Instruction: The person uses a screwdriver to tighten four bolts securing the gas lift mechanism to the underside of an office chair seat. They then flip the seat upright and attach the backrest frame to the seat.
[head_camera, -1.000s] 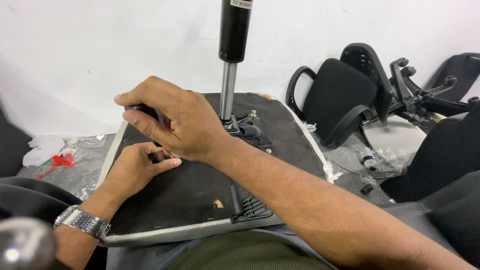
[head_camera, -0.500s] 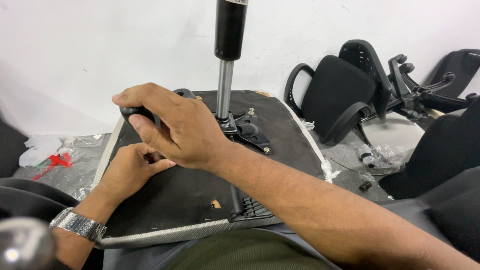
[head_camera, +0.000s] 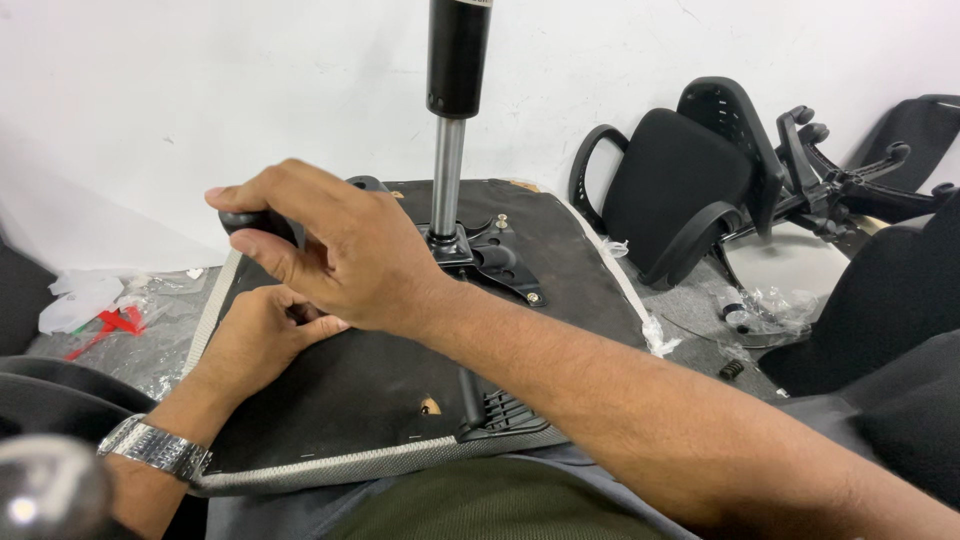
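An upturned chair seat (head_camera: 400, 380) lies across the person's lap in the lower middle of the frame, its black underside facing up and its grey woven edge toward the camera; from the black metal mechanism plate (head_camera: 490, 255) bolted near its centre a gas-lift column (head_camera: 452, 110) stands straight up and runs out of the top of the frame; the right hand (head_camera: 340, 255), left of centre, is closed around a black tool handle (head_camera: 245, 222), fingers curled over it and thumb beneath; the left hand (head_camera: 255, 335), just below it, rests on the seat's underside with its fingers bunched at a spot the right hand hides, so I cannot tell whether it pinches anything; a metal wristwatch (head_camera: 155, 448) sits at lower left; by my reading a fastener is being driven into the seat's left portion, and the next move calls for keeping the tool square while the lower fingers steady the spot; at upper right a second black chair (head_camera: 680, 185) lies tipped by the white wall (head_camera: 200, 100); plastic wrapping (head_camera: 85, 300) litters the left edge.
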